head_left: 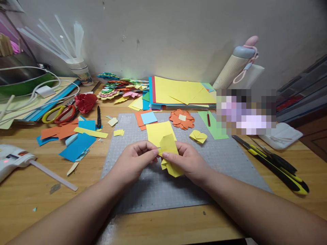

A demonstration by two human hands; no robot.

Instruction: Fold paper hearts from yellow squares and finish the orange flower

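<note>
Above the grey cutting mat (217,177), my right hand (190,160) grips a folded yellow paper piece (170,145), its thumb pressed on the front. My left hand (139,156) pinches the left edge of the same piece between thumb and forefinger. Small folded flaps stick out at the piece's lower left. Just behind the hands a yellow square sheet (158,131) lies on the mat. Farther back are an orange paper flower (176,119) with a pale square at its centre, and an orange sheet (140,123) under a light blue square (149,118). A yellow folded shape (198,136) lies to the right.
Left are a glue gun (15,161), scissors (65,114) and blue and orange scraps (78,146). Stacked coloured paper (178,90) and layered paper pieces (122,90) lie at the back. A yellow-black cutter (278,166) is at the right, near a leaning bottle (230,66).
</note>
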